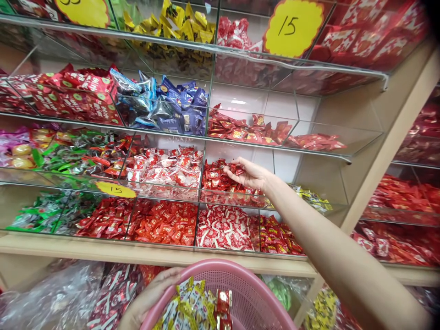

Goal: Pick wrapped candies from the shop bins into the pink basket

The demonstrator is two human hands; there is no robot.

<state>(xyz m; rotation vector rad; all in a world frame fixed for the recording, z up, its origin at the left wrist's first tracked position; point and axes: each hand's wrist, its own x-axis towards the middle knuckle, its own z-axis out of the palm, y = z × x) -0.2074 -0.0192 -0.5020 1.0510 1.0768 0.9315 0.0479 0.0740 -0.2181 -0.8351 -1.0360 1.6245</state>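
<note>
My right hand (pixel 245 175) reaches over a shelf compartment of small red-wrapped candies (pixel 215 176), its fingers bent and slightly apart near the candies. Whether a candy is between its fingertips cannot be made out. Below, my left hand (pixel 154 293) grips the left rim of a pink plastic basket (pixel 247 279). Inside the basket lie a pile of yellow-and-white wrapped candies (pixel 192 305) and some red wrapped pieces (pixel 223 302).
Clear dividers and shelf edges (pixel 154 189) run around my right hand. Red-and-white candies (pixel 168 167) lie to its left, yellow ones (pixel 311 197) to its right. A wooden upright (pixel 392 133) stands at the right. Plastic bags (pixel 62 298) lie low at the left.
</note>
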